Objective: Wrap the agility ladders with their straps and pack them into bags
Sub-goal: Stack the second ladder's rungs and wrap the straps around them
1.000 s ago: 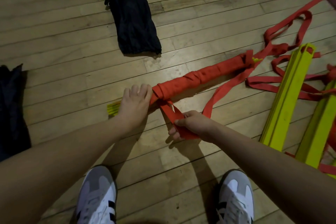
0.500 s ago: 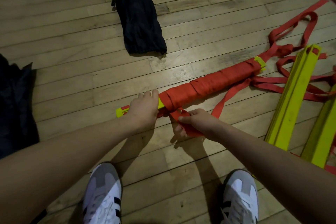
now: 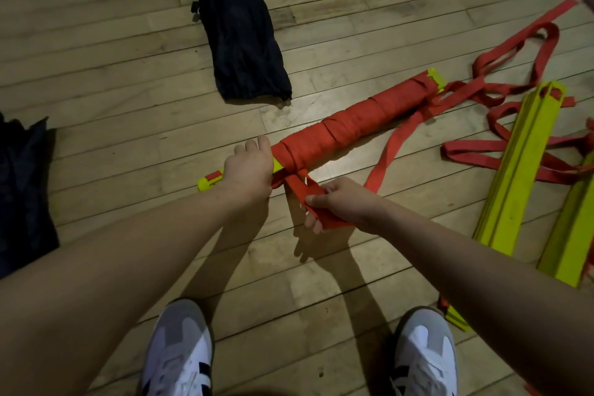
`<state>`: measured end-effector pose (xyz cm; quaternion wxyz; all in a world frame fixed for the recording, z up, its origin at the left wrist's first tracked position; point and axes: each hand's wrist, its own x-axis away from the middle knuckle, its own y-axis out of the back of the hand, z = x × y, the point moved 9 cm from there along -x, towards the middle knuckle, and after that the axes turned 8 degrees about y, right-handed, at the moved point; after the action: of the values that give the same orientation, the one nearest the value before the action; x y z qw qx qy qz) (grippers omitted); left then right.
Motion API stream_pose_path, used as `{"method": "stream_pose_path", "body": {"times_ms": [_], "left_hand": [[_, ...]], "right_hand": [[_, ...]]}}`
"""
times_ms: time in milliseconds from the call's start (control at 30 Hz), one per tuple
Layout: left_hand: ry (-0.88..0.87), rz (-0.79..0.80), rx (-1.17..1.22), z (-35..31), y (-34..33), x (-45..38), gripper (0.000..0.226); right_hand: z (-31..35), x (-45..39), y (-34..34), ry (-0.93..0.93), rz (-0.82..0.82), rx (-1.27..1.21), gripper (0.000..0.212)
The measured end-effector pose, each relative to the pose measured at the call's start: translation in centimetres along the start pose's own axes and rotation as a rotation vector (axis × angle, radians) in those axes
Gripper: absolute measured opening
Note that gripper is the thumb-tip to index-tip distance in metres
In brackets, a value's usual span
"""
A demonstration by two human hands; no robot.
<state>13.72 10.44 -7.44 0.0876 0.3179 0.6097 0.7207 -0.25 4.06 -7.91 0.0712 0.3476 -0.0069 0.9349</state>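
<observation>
Left hand point(image 3: 247, 167) grips the ladder bundle point(image 3: 350, 124); right hand point(image 3: 340, 199) fingers pinch the strap point(image 3: 297, 185). Keep it taut, overlapping each turn.

Your yellow ladder bundle point(image 3: 353, 120) lies slantwise on the floor, bound in red strap point(image 3: 390, 151) that trails loose. Unwrapped yellow ladders point(image 3: 517, 167) lie right; a dark bag point(image 3: 238, 26) lies beyond.

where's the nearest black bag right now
In the head view the black bag lies flat on the wood floor at top centre, just beyond the wrapped ladder bundle, its lower end close to the bundle's middle.
</observation>
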Motion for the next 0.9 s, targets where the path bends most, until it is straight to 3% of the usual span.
{"method": "stream_pose_path", "body": {"times_ms": [200, 433, 600, 667, 800, 900], "left_hand": [[0.018, -0.01, -0.006, 0.3, 0.3, -0.9, 0.07], [-0.061, -0.202, -0.16, -0.4, 0.8, 0.3, 0.044], [-0.333, -0.26, -0.28, -2.0, -1.5, 3.0, 0.064], [-0.407, -0.242, -0.207, -2.2, -2.6, 4.7, 0.064], [-0.463, -0.165, 0.117, -3.5, -2.4, 7.1, 0.039], [-0.357, -0.081, 0.277, -3.2, -2.1, 7.0, 0.052]], "right_hand": [[-1.6, 1.1, -0.5, -0.054, 0.122, -0.002, 0.007], [-1.8, 0.9, 0.8, -0.013, -0.007, -0.072, 0.013], [-1.5, 0.7, 0.5, -0.009, -0.04, -0.107, 0.012], [-1.7, 0.7, 0.6, -0.014, -0.057, -0.091, 0.013], [-2.8, 0.7, 1.1, -0.051, -0.093, -0.066, 0.014], [-3.6, 1.0, 1.4, -0.07, -0.11, -0.042, 0.015]]}}
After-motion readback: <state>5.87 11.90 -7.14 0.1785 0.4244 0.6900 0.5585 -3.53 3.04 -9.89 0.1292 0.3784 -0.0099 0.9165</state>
